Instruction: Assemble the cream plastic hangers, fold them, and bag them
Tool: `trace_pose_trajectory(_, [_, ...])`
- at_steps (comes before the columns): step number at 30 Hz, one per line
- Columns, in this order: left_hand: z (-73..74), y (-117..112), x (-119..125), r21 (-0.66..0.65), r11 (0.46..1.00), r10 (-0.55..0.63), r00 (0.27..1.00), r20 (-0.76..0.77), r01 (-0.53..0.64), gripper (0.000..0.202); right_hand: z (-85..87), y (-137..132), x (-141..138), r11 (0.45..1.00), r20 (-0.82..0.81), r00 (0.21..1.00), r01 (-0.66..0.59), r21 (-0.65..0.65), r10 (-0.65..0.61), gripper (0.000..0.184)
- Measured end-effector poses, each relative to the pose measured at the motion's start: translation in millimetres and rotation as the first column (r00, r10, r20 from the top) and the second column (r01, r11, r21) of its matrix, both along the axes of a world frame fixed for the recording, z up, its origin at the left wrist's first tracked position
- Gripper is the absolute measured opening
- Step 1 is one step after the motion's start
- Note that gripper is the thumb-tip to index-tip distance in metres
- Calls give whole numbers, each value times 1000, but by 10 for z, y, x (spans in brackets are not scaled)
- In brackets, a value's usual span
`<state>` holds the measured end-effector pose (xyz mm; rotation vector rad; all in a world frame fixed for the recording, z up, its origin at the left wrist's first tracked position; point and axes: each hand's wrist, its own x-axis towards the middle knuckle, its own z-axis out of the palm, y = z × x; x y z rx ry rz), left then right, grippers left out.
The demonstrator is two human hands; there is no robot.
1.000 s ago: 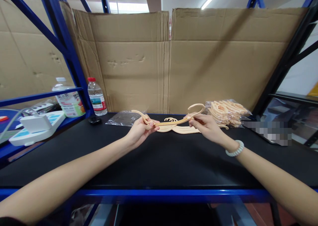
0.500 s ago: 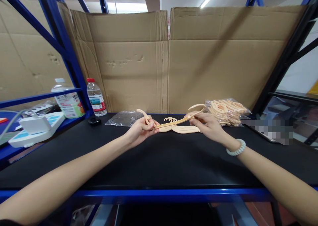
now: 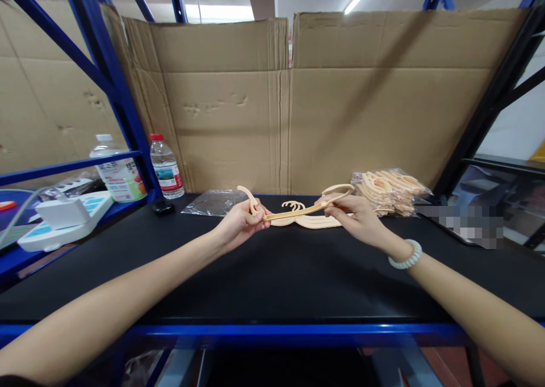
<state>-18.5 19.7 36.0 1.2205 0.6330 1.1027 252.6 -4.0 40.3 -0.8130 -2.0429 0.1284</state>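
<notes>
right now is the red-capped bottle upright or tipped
Upright: the bottle stands with its red cap at the top, base down.

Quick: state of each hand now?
Left hand: closed, holding one side of a beige hanger.
Right hand: closed, holding the same hanger's other side.

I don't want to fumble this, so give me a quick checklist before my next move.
1. Left hand gripping the held beige piece: ok.
2. Right hand gripping it near the other end: ok.
3. Held beige piece clear of the hangers lying behind it: cannot tell, they overlap in view.
4. Red-capped bottle upright and away from both hands: ok.
5. Wrapped stack sealed: cannot tell.
</notes>
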Motion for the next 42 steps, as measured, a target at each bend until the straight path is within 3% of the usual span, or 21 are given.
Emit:
trace_pose_trajectory(5, [-50,13,9,41,997,71,997,28,-72,24,-30,-38,-61,999,-13,999,-42,-21,42,26])
trace_pose_trajectory(8, [-78,-15,33,64,992,105,993,60,-109,27,-39,-55,-86,999,-37,999,-5,-38,4,27])
trace_pose_trajectory(11, [-99,-56,67,70,987,138,987,84,-144,27,-33,-71,-107,995,-80,996,29,-95,-36,25])
trace_pose_trajectory(15, [-116,-87,100,75,984,148,979,138,-159,29,-29,-65,-128,983,-204,979,-17,-181,-20,22])
trace_pose_trajectory(19, [-155,-166,150,-6,986,168,981,98,-168,23,-49,-4,-95,968,-281,956,8,-250,-80,25])
trace_pose_trajectory(22, [-205,-362,215,-149,989,-15,984,-180,-12,15,-72,43,-65,950,-259,959,32,-311,-117,28])
trace_pose_trajectory(24, [-229,-542,250,-115,972,-236,876,-421,206,11,-99,56,-74,941,-208,972,36,-337,-112,26])
trace_pose_trajectory(25, [-233,-630,260,18,956,-237,805,-543,293,9,-119,57,-89,942,-164,980,53,-333,-113,23])
trace_pose_trajectory(26, [-233,-706,264,225,908,-136,756,-640,354,4,-143,53,-110,944,-112,987,76,-320,-117,21])
trace_pose_trajectory(28, [-223,-805,258,565,681,94,709,-699,466,14,-204,40,-158,950,-7,992,118,-288,-125,19])
trace_pose_trajectory(30, [-220,-824,242,729,463,292,689,-663,505,24,-274,29,-198,947,90,990,134,-292,-113,17])
trace_pose_trajectory(32, [-238,-789,230,776,362,445,635,-631,517,30,-341,29,-219,938,168,982,134,-320,-83,16])
trace_pose_trajectory(34, [-276,-738,225,775,339,554,553,-623,534,34,-394,39,-223,929,225,973,132,-345,-55,14])
trace_pose_trajectory(36, [-319,-699,222,751,361,593,486,-642,553,37,-430,48,-219,928,262,964,131,-350,-37,14])
trace_pose_trajectory(42, [-380,-671,208,678,460,541,425,-726,573,37,-408,63,-189,913,290,957,105,-395,16,12])
